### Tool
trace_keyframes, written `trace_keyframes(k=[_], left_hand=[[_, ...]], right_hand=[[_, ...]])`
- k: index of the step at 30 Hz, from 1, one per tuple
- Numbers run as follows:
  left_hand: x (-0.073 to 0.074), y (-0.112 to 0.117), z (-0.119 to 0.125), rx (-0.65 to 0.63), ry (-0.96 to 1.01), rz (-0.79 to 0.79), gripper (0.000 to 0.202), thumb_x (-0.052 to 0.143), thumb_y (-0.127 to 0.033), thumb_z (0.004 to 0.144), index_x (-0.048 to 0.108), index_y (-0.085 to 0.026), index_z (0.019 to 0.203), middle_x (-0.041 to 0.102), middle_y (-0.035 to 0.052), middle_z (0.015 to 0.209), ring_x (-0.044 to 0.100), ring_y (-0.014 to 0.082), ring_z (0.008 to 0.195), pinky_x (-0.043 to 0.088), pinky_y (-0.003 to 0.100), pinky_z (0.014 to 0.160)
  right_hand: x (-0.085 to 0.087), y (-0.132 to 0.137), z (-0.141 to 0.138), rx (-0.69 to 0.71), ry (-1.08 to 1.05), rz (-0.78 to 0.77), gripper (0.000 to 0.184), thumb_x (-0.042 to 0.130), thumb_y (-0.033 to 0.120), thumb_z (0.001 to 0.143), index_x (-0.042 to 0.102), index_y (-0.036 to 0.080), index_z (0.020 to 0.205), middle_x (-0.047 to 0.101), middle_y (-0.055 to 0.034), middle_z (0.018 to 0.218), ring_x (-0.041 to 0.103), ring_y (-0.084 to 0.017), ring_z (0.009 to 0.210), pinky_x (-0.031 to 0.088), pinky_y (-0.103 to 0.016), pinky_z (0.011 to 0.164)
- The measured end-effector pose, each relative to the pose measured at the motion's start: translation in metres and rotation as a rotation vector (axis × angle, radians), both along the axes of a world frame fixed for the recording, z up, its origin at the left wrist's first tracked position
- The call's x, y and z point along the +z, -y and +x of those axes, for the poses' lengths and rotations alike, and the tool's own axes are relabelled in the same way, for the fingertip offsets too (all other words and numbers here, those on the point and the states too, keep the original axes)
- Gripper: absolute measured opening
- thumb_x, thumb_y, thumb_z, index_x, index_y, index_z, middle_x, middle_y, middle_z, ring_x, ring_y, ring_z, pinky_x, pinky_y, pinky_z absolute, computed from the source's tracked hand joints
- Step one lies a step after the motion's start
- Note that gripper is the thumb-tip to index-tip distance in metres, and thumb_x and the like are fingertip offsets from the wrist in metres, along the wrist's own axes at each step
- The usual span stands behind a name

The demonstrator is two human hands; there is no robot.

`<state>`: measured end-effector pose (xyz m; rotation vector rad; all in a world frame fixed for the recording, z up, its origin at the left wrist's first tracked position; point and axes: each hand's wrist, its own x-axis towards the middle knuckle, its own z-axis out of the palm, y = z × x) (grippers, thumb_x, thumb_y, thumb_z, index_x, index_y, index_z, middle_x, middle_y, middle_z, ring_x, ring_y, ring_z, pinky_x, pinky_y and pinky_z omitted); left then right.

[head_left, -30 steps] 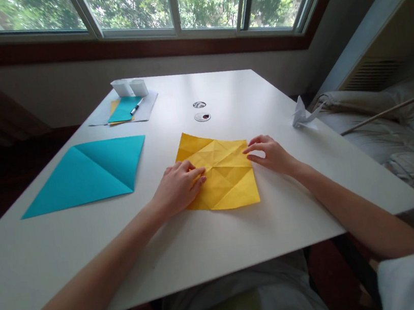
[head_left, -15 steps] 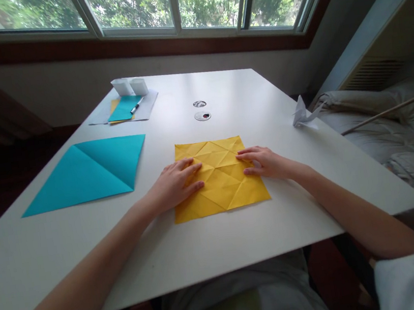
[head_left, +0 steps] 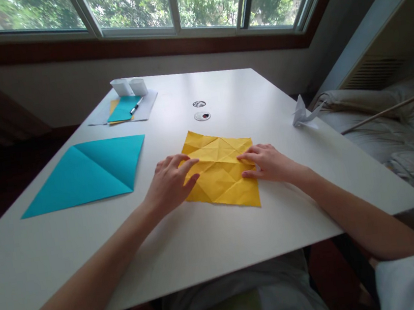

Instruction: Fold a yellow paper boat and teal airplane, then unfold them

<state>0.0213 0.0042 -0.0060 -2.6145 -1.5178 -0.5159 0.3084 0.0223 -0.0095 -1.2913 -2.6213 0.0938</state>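
Currently counted: one creased yellow sheet (head_left: 220,176), set on the white table (head_left: 204,247) near its front edge, directly between two hands. Left hand (head_left: 168,183) was open, thumb apart from forefinger, at the sheet's left edge. Right hand (head_left: 272,163) was likewise open, loosely curved, its fingertips on the right edge. Each hand hid part of its edge; crossing creases showed across the middle.

Other items: one large teal sheet (head_left: 97,171), single diagonal crease visible, lay to the left, well apart from the yellow sheet. Two round flat pieces (head_left: 202,116), one behind the other, lay beyond the yellow sheet. One folded white paper bird (head_left: 302,115) stood near the right table edge.

Far left corner: two white box-like pieces (head_left: 121,88) stood side by side; in front lay one small teal sheet (head_left: 122,109) with one pen (head_left: 136,106) across its right side. It covered most of some yellow paper (head_left: 114,105), number of layers not determinable, above pale paper (head_left: 150,107). Nothing stood between the hands.
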Motion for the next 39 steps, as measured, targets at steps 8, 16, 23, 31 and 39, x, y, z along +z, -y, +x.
trace_keyframes(k=[8, 16, 23, 31, 39], left_hand=[[-0.001, 0.006, 0.009, -0.089, 0.009, -0.156, 0.04, 0.046, -0.048, 0.082, 0.061, -0.023, 0.109, 0.06, 0.0088, 0.113, 0.053, 0.027, 0.104, 0.039, 0.044, 0.09], [-0.007, -0.002, -0.003, -0.333, 0.01, -0.352, 0.052, 0.042, -0.05, 0.085, 0.044, -0.025, 0.131, 0.04, 0.0083, 0.14, 0.035, 0.026, 0.129, 0.028, 0.045, 0.104], [-0.013, -0.01, -0.008, -0.331, 0.122, -0.348, 0.043, 0.046, -0.046, 0.085, 0.056, -0.024, 0.121, 0.049, 0.0095, 0.132, 0.042, 0.0258, 0.124, 0.034, 0.042, 0.102], [-0.011, -0.01, -0.004, -0.318, 0.211, -0.281, 0.032, 0.046, -0.039, 0.086, 0.066, -0.023, 0.104, 0.061, 0.0077, 0.117, 0.055, 0.0211, 0.109, 0.044, 0.035, 0.092], [0.001, 0.003, 0.003, -0.253, -0.031, -0.112, 0.027, 0.043, -0.034, 0.087, 0.067, -0.026, 0.098, 0.066, 0.0053, 0.097, 0.058, 0.0207, 0.087, 0.045, 0.035, 0.076]], right_hand=[[0.013, 0.017, -0.019, 0.258, -0.134, -0.075, 0.033, 0.049, 0.047, 0.085, 0.068, 0.02, 0.081, 0.064, -0.0068, 0.077, 0.056, -0.019, 0.085, 0.041, -0.032, 0.081], [-0.006, 0.0, -0.004, 0.225, -0.146, -0.072, 0.041, 0.053, 0.041, 0.084, 0.055, 0.025, 0.121, 0.053, -0.0082, 0.128, 0.047, -0.024, 0.117, 0.034, -0.04, 0.1], [-0.008, 0.002, -0.006, 0.191, -0.162, -0.049, 0.031, 0.056, 0.042, 0.083, 0.064, 0.027, 0.109, 0.062, -0.0071, 0.115, 0.056, -0.022, 0.105, 0.039, -0.038, 0.093], [-0.009, 0.0, -0.009, 0.193, -0.24, -0.035, 0.025, 0.057, 0.039, 0.083, 0.067, 0.023, 0.1, 0.066, -0.0058, 0.106, 0.059, -0.02, 0.096, 0.042, -0.034, 0.087], [-0.008, 0.004, -0.014, 0.22, -0.293, -0.052, 0.018, 0.056, 0.032, 0.084, 0.069, 0.021, 0.088, 0.067, -0.0061, 0.089, 0.06, -0.017, 0.082, 0.044, -0.03, 0.078]])
